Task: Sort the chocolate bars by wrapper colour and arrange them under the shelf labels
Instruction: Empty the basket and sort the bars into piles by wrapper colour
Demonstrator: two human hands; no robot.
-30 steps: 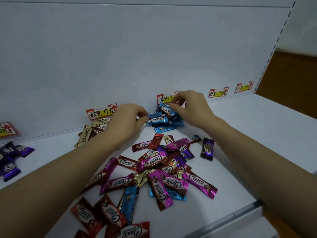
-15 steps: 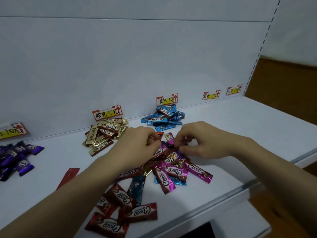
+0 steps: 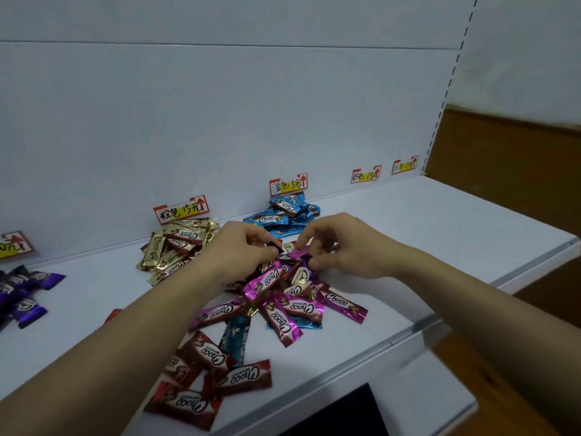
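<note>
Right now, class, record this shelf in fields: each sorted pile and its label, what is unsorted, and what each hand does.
gold pile: sorted, below the 15 label
blue pile: sorted, below the 5 label
purple pile: far left, below a cut-off label
mixed pile: unsorted, centre front; pink, red, blue bars overlapping
left hand: pinches a dark wrapper at the pile's far edge
right hand: curled round a pink bar beside it

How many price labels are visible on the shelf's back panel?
5 labels: one cut off far left, one behind the gold pile, one behind the blue pile, two further right.
</note>
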